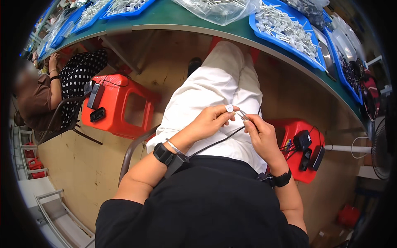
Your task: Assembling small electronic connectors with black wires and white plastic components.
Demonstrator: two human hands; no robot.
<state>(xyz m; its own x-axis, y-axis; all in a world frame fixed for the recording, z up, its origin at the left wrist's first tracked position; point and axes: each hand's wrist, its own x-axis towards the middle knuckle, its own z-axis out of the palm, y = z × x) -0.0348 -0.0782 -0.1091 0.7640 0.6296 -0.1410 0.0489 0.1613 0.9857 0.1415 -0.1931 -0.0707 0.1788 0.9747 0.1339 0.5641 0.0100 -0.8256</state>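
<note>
both hands meet over the lap, above white trousers [215, 87]. left hand [211, 122] is curled, thumb and forefinger pinching a small white round cap [229, 108] at the fingertips. right hand [261, 136] is closed in a pinch on a thin clear stick [242, 114], whose tip points up-left toward the cap; cap and stick lie just beside each other, contact between them cannot be told. each wrist carries a black band [162, 153], and a thin black cable [219, 141] runs from the left one across the lap, under the hands.

at the person's right, near the knee: a red plastic stool [295, 163] with black adapters and cables lying on it. at the left: a second red stool [120, 103], also with black adapters on top, and a curved metal chair frame [130, 151] beside the thigh.

further left, another person sits in a brown top and a dotted black skirt [78, 78], apart from the wearer's hands.

far side: a green-topped table [173, 16] arcs across the upper view. on it stand blue trays [289, 31] heaped with white sticks, and a clear plastic bag [217, 9] of similar pieces. floor below is bare plywood colour.
</note>
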